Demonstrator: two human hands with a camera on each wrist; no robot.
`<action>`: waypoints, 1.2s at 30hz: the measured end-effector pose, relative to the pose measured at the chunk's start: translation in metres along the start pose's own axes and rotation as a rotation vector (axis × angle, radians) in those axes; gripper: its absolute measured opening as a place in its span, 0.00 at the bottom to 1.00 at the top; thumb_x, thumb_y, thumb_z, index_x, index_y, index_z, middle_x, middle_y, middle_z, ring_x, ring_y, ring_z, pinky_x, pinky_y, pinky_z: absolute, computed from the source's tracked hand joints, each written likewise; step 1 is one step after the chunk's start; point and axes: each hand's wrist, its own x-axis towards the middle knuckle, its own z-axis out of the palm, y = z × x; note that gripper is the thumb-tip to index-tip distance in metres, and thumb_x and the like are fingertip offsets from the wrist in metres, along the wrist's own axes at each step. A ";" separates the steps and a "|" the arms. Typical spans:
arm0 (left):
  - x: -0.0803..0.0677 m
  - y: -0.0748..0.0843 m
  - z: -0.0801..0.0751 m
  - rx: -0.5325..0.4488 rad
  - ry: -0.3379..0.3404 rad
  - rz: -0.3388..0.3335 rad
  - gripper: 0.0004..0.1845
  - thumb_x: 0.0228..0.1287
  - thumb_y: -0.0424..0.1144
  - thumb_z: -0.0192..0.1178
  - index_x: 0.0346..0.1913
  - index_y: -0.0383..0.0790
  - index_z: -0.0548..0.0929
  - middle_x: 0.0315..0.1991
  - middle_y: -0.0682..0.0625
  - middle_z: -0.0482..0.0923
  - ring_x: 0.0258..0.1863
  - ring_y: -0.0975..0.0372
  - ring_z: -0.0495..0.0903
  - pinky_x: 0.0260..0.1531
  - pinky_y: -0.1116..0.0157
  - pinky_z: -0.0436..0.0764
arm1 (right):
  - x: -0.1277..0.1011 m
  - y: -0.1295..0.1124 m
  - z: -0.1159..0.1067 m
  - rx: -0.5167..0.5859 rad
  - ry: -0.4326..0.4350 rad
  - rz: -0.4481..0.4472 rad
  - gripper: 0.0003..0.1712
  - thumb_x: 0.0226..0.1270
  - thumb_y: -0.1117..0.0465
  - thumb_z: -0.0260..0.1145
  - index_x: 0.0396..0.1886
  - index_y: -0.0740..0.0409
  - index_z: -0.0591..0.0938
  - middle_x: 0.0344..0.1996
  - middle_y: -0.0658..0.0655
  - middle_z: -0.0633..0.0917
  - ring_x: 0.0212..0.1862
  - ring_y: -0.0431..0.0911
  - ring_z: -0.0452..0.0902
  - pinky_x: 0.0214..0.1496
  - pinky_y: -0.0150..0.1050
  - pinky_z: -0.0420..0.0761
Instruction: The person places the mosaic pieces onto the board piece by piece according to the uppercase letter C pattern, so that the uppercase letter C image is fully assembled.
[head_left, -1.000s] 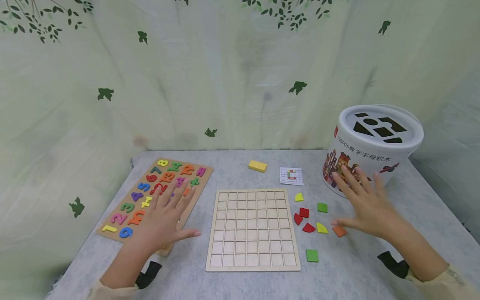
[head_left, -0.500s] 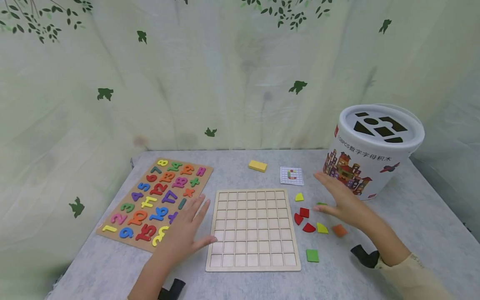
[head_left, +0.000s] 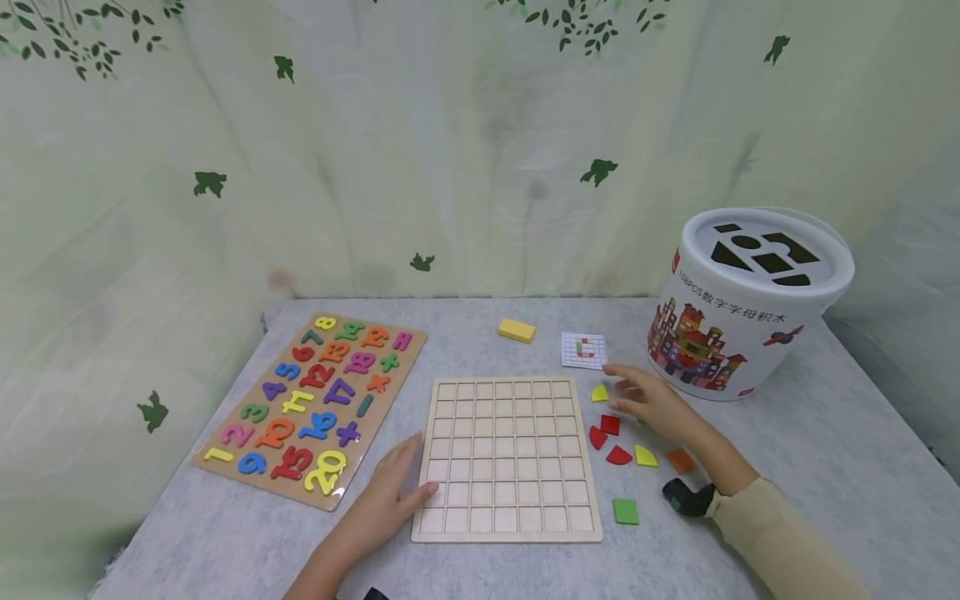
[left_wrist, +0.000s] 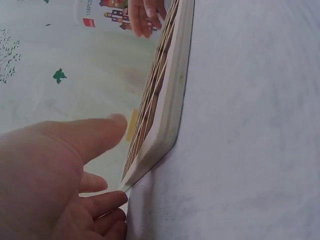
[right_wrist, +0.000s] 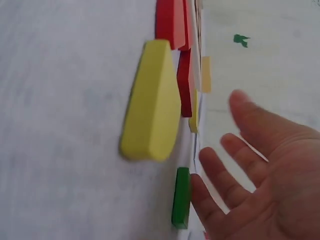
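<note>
Resting flat at the near-left corner of the wooden grid board [head_left: 506, 458], the left hand [head_left: 390, 500] lies with fingers straight and relaxed, the thumb touching the board's left edge; it holds nothing. The left wrist view shows the same hand [left_wrist: 50, 175] beside the board's raised rim [left_wrist: 167, 110]. The grid board lies at the middle of the grey table [head_left: 810, 467], its cells unfilled.

The right hand [head_left: 652, 404] hovers with fingers spread and loose just right of the board's far-right corner, above a scatter of small coloured pieces, gripping none of them. Beneath and beside it lie a yellow quarter-round piece [head_left: 597, 393], a red square piece [head_left: 609, 425], two red curved pieces [head_left: 617, 456], a second yellow quarter-round piece [head_left: 644, 456], an orange square piece [head_left: 680, 460] and, nearer the table's front edge, a green square piece [head_left: 625, 511]. In the right wrist view the open palm [right_wrist: 260, 185] is seen close to a yellow piece [right_wrist: 152, 102] and a green piece [right_wrist: 181, 197], not touching either.

A pattern card [head_left: 584, 350] lies just beyond the board's far-right corner, and a yellow block [head_left: 516, 330] sits toward the table's far edge. A number puzzle board [head_left: 311, 404] occupies the table's left side; a white cylindrical bucket [head_left: 742, 308] with shape-cut lid stands at the far-right corner.
</note>
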 end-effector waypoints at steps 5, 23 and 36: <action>-0.001 -0.003 0.003 -0.035 0.016 -0.013 0.34 0.61 0.41 0.57 0.67 0.35 0.57 0.65 0.39 0.57 0.64 0.46 0.51 0.59 0.46 0.53 | 0.005 0.006 0.007 0.032 -0.028 0.062 0.28 0.61 0.57 0.63 0.61 0.55 0.70 0.59 0.58 0.70 0.59 0.54 0.65 0.58 0.51 0.66; 0.000 -0.011 0.006 -0.033 0.010 0.026 0.30 0.62 0.41 0.57 0.66 0.37 0.61 0.65 0.44 0.58 0.64 0.49 0.52 0.59 0.47 0.55 | 0.009 0.004 0.006 -0.044 0.033 0.145 0.16 0.60 0.61 0.64 0.48 0.56 0.77 0.42 0.54 0.78 0.44 0.48 0.72 0.49 0.46 0.74; -0.001 -0.011 0.006 -0.027 0.016 0.022 0.31 0.61 0.40 0.58 0.66 0.38 0.62 0.65 0.44 0.58 0.64 0.50 0.52 0.59 0.48 0.57 | 0.018 -0.047 0.005 -0.080 0.095 -0.146 0.16 0.59 0.62 0.64 0.48 0.58 0.79 0.45 0.55 0.79 0.46 0.50 0.73 0.49 0.49 0.74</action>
